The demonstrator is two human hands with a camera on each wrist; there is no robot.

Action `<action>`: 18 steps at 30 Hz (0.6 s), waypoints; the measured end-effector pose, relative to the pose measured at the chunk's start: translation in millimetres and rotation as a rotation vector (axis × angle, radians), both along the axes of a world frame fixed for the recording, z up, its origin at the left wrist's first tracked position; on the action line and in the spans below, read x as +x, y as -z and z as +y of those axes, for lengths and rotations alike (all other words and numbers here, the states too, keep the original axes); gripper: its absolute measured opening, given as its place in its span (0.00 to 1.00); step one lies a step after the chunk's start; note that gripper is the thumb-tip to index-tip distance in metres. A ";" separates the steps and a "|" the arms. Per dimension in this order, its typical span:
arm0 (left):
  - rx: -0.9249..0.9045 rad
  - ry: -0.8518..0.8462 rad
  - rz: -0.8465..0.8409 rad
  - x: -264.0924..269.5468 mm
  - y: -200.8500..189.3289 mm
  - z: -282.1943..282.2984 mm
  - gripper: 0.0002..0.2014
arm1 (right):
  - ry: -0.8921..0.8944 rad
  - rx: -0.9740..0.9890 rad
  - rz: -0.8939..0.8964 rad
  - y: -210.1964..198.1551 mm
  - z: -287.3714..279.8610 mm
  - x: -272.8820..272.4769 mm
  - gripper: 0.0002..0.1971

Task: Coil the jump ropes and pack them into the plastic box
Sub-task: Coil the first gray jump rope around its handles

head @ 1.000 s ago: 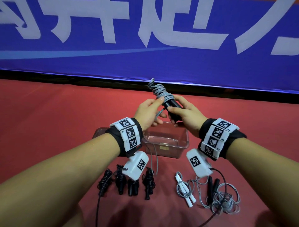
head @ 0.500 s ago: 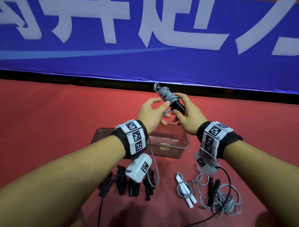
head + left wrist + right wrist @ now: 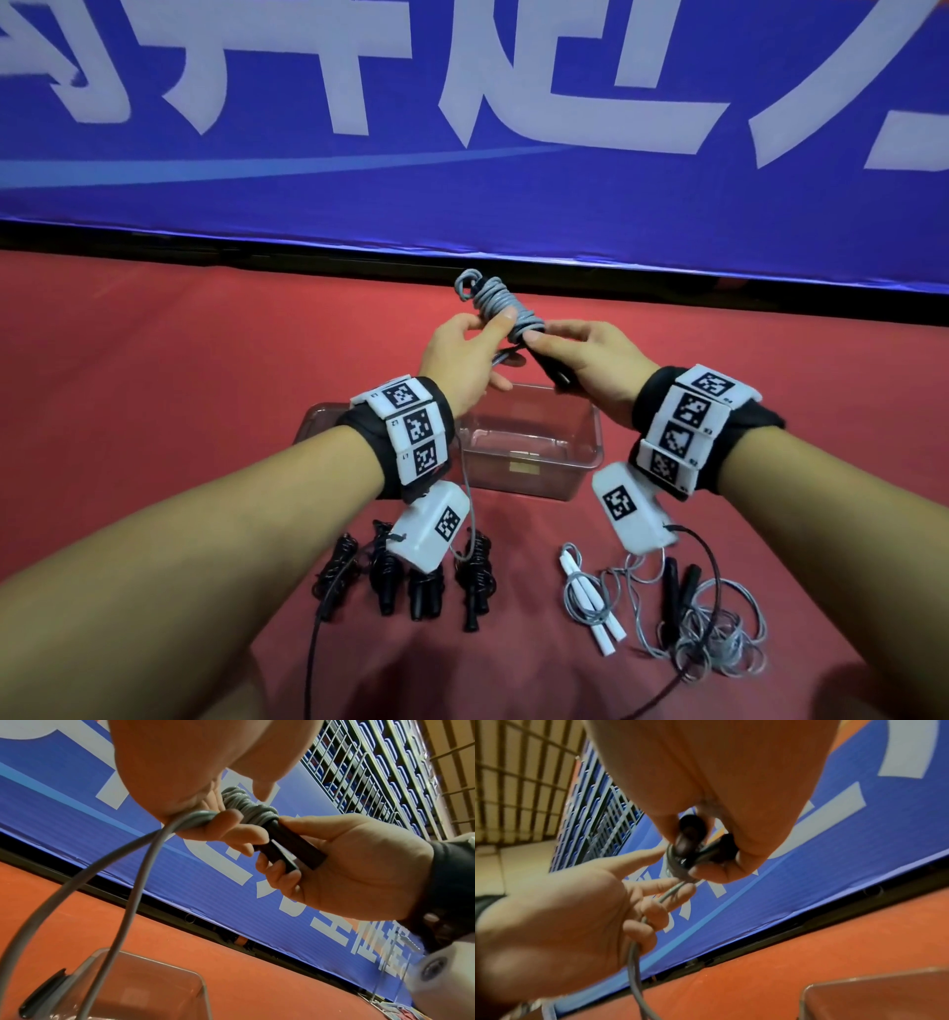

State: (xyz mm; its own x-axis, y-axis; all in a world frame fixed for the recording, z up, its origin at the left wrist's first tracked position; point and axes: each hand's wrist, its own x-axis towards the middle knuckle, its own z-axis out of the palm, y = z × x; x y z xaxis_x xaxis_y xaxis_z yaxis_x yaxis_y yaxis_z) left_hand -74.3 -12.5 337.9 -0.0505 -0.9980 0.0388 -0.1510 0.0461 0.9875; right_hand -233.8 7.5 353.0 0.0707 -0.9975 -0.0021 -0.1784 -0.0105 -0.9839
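Above the clear plastic box, both hands hold a grey jump rope whose cord is wound in a tight coil around its two black handles. My right hand grips the handles from the right, thumb at the foot of the coil. My left hand holds the free cord in curled fingers, thumb against the coil. The loose end hangs down past my left wrist toward the floor. In the right wrist view the handle ends show inside my right hand.
On the red floor in front of the box lie several coiled black ropes, a white-handled rope and an uncoiled grey rope with black handles. A blue banner closes off the back.
My left thumb has come up onto the coil, bringing the cord with it. My right wrist rolled over and back; the bundle stays above the box.
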 end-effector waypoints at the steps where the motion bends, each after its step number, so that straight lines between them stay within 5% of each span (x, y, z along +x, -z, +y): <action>1: 0.005 0.007 0.002 0.0 1.4 -1.3 0.23 | -0.016 0.021 -0.017 0.0 0.3 -0.9 0.10; 6: 0.011 0.070 0.037 -2.6 6.2 -3.5 0.23 | -0.028 0.034 0.005 -1.8 8.4 -0.9 0.08; 10: -0.002 0.135 0.097 -4.8 8.0 -4.7 0.29 | 0.000 -0.009 -0.013 -0.7 11.0 2.2 0.19; 14: 0.003 0.156 0.058 -2.5 7.7 -4.1 0.17 | 0.082 -0.097 0.033 -4.1 8.3 -6.2 0.19; 18: 0.001 0.116 0.030 -2.7 7.4 -2.7 0.17 | 0.139 -0.224 0.203 2.1 5.0 -14.1 0.19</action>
State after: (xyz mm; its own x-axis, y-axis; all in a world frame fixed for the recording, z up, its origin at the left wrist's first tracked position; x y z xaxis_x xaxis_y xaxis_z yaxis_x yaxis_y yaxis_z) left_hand -77.0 -15.2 330.5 -0.1643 -0.9855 0.0415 -0.1148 0.0609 0.9915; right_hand -247.9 12.6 350.8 -0.0456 -0.9749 0.2180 -0.3851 -0.1842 -0.9043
